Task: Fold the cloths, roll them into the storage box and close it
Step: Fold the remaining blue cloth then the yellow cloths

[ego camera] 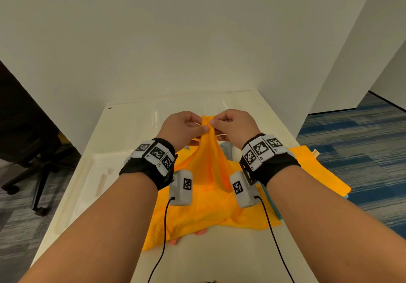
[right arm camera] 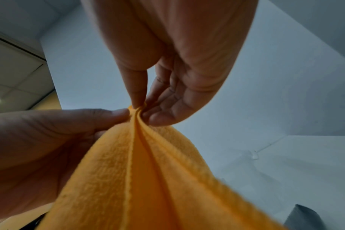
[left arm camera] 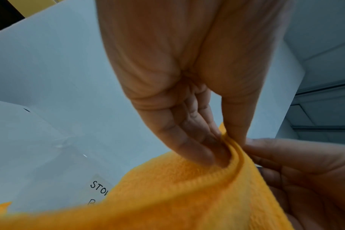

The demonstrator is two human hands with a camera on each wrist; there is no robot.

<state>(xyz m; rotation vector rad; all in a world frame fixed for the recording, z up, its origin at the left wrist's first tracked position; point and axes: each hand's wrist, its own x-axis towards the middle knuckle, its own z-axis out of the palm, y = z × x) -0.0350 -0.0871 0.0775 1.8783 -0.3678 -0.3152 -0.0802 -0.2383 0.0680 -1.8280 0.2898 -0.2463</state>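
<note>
Head view: both hands (ego camera: 183,126) pinching cloth (ego camera: 208,151)

White table (ego camera: 219,258); orange cloths (ego camera: 204,212) on it

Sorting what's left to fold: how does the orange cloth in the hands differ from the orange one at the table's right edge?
The held cloth is lifted into a peak, pinched by the left hand and right hand; the flat cloth lies spread and untouched. The held cloth is creased; the flat cloth looks smooth. Both are orange.
</note>
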